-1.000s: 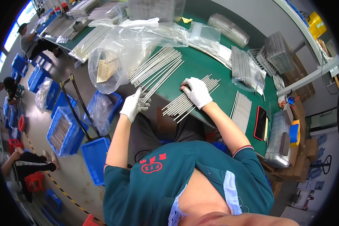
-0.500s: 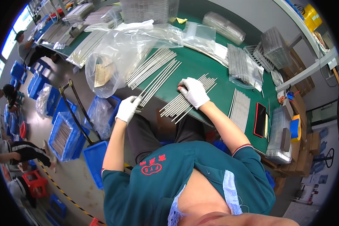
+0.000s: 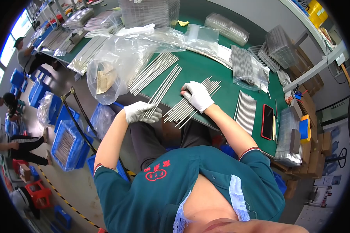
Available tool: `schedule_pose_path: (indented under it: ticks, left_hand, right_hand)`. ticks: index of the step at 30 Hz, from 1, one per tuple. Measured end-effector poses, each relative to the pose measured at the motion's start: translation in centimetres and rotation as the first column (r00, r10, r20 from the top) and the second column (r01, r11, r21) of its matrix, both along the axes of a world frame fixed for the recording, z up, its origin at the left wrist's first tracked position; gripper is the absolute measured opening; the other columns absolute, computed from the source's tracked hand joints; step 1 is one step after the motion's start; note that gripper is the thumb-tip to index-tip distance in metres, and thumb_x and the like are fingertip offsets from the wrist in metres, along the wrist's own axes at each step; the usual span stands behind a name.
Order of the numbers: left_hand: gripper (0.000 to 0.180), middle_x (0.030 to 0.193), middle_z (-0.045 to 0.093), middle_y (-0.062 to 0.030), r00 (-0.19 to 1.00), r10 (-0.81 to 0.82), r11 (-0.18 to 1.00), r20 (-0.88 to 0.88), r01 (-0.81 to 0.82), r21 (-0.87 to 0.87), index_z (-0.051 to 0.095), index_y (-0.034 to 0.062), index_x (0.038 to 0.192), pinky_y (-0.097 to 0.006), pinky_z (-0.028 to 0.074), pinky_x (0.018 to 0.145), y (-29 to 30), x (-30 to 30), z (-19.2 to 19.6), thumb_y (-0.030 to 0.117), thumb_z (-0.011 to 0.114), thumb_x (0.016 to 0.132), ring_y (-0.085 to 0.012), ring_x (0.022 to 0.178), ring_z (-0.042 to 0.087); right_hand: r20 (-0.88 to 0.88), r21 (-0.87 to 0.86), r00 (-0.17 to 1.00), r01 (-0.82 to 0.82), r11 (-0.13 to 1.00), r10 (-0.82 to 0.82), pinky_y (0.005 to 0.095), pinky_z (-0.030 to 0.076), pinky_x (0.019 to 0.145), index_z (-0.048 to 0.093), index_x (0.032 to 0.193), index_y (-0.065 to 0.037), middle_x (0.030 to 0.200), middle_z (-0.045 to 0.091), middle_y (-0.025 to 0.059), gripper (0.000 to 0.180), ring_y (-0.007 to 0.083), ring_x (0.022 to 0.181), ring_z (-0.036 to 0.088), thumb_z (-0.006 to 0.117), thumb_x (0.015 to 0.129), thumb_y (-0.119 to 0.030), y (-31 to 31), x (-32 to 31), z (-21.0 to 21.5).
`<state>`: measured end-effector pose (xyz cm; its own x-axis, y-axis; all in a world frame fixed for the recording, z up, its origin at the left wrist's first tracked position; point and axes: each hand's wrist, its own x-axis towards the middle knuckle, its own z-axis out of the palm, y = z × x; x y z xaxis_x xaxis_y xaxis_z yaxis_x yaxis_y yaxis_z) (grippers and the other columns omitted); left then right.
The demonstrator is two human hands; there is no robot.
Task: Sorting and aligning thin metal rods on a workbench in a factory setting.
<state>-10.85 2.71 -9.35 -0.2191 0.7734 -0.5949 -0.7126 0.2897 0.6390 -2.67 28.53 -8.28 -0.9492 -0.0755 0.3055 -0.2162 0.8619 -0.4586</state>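
Note:
My left hand [image 3: 144, 112], in a white glove, is closed round the near ends of a small bundle of thin metal rods [image 3: 164, 89], thumb on top and fingers beneath. The bundle slants away over the green table. My right hand [image 3: 198, 97], also gloved, lies with curled fingers over a second group of metal rods [image 3: 179, 110], which stick out on both sides of it and overhang the table edge. Its fingertips are partly hidden. Left of the held bundle, a larger pile of similar rods [image 3: 151, 73] lies beside a clear plastic bag [image 3: 105, 73].
A row of rods [image 3: 245, 110] and a red-edged phone [image 3: 267, 122] lie at the right of the green table [image 3: 217, 103]. Clear trays [image 3: 149, 13] stand at the back. Blue crates [image 3: 68, 145] and a cart handle [image 3: 77, 116] are at left; other people work farther off.
My left hand has shifted right and closed round the rods' near ends, and those rods now lie closer together. My right hand stays nearly in place.

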Motion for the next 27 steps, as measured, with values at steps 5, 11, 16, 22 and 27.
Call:
schedule_pose_path:
  ticks: [5,11,16,22,27]
  left_hand:
    - [0.038,0.078,0.056,-0.0048,0.988,-0.017,0.987,0.152,-0.008,0.160,0.054,-0.0031,0.102,-0.026,0.047,0.060,0.9,-0.8,-2.8,0.032,0.056,0.087,-0.0131,0.067,0.054]
    - [0.025,0.064,0.048,0.0034,0.997,0.039,0.999,-0.066,-0.039,0.005,0.054,0.0049,0.090,-0.018,0.030,0.040,0.6,0.5,-0.2,0.030,0.053,0.090,-0.0033,0.044,0.037]
    - [0.025,0.059,0.046,0.0032,0.871,0.083,0.961,-0.485,-0.199,-0.194,0.055,0.0072,0.081,-0.018,0.025,0.037,-0.2,3.8,1.7,0.028,0.046,0.092,-0.0028,0.039,0.032]
    - [0.029,0.056,0.057,-0.0043,0.501,0.207,0.907,-0.840,-0.421,-0.028,0.061,0.0009,0.078,-0.023,0.040,0.056,-2.3,8.6,5.7,0.025,0.051,0.090,-0.0094,0.053,0.051]
    - [0.023,0.054,0.055,-0.0011,0.331,0.209,0.879,-0.920,-0.477,0.028,0.063,0.0020,0.078,-0.023,0.039,0.049,-4.0,10.5,7.1,0.022,0.058,0.086,-0.0075,0.050,0.050]
  right_hand:
    - [0.000,-0.021,1.000,-0.015,1.000,0.015,0.0389,0.044,0.070,0.061,0.082,-0.006,0.076,0.056,0.0135,0.012,0.0305,0.076,0.055,0.061,0.077,-0.018,-0.1,0.0,-0.1]
    - [-0.023,-0.022,1.000,-0.008,1.000,0.007,0.0399,0.045,0.068,0.062,0.080,-0.006,0.073,0.058,0.0145,0.016,0.0310,0.074,0.057,0.060,0.077,-0.022,-0.1,-0.1,-0.3]
    - [0.024,-0.052,1.000,-0.009,0.999,0.010,0.0369,0.045,0.072,0.061,0.083,-0.006,0.078,0.057,0.0125,0.013,0.0296,0.078,0.057,0.061,0.077,-0.018,0.2,0.0,-0.2]
    - [0.011,-0.506,0.999,0.047,0.861,-0.048,0.0278,0.045,0.078,0.062,0.091,-0.005,0.090,0.062,0.0073,0.021,0.0174,0.085,0.058,0.065,0.078,-0.021,0.9,2.1,3.9]
    - [0.147,-0.929,0.978,0.085,0.359,0.147,0.0237,0.042,0.084,0.061,0.101,-0.002,0.098,0.061,0.0045,0.025,0.0104,0.090,0.055,0.064,0.080,-0.015,1.9,4.8,8.5]
